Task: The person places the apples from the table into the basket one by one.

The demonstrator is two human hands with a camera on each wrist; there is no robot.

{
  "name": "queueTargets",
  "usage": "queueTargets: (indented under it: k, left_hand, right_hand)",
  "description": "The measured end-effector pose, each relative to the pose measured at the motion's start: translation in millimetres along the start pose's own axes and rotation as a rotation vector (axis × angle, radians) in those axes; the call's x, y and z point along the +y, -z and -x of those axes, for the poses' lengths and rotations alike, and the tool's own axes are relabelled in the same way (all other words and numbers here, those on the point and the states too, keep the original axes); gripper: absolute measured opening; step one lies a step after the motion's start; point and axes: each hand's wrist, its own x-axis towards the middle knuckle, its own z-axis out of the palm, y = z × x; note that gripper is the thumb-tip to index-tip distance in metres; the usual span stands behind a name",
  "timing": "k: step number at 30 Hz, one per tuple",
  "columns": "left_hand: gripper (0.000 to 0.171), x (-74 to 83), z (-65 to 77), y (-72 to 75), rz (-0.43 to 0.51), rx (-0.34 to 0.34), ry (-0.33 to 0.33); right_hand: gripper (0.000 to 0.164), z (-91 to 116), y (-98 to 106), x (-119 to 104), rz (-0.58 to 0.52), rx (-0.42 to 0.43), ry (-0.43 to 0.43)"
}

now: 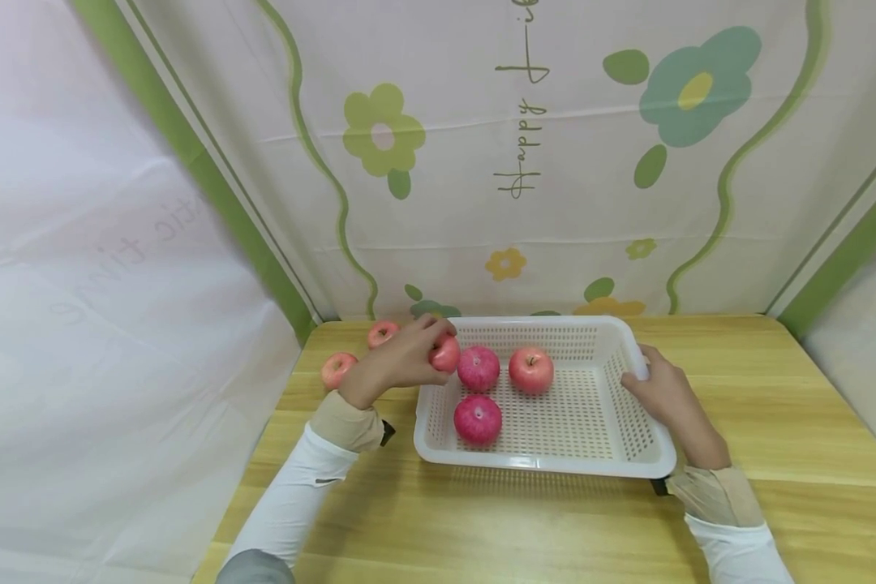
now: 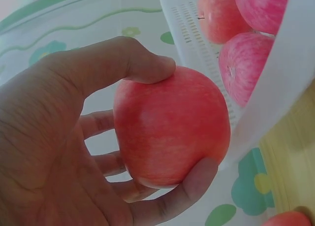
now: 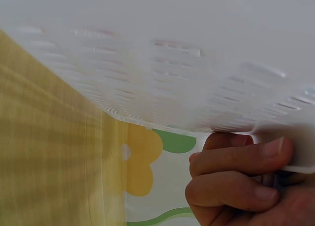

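My left hand (image 1: 409, 354) grips a red apple (image 2: 172, 127) with thumb and fingers curled round it, over the left rim of a white plastic basket (image 1: 547, 464). Inside that basket sit two deep pink apples (image 1: 478, 419) on the left and a lighter red apple (image 1: 530, 371) nearer the middle. My right hand (image 1: 664, 392) holds the basket's right rim, its thumb over the top edge. The right wrist view shows curled fingers (image 3: 231, 157) beneath the rim, against the perforated side wall (image 3: 147, 63).
Two more apples lie on the wooden table (image 1: 555, 527) left of the basket: one apple (image 1: 338, 369) nearer the left edge, another apple (image 1: 383, 332) towards the back. A white curtain (image 1: 453, 162) with printed flowers rises behind the table.
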Motion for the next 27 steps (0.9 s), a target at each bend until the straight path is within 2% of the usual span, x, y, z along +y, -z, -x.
queueTargets:
  k: [5, 13, 16, 27]
  left_hand:
    - [0.07, 3.8, -5.5, -2.9, -0.016, -0.015, -0.018]
    - [0.071, 8.2, -13.2, -8.8, 0.0, -0.045, -0.006]
    - [0.07, 10.5, -16.4, -10.3, -0.007, -0.052, -0.025]
    - [0.069, 21.8, -26.9, -19.2, -0.009, -0.115, -0.029]
  right_hand:
    - [0.078, -1, 0, 0, -0.008, -0.007, -0.01]
    - [0.078, -1, 1, -1, -0.021, -0.013, -0.019]
    - [0.078, 0, 1, -2, -0.021, -0.014, -0.022]
    - [0.078, 1, 1, -1, -0.018, -0.014, -0.037]
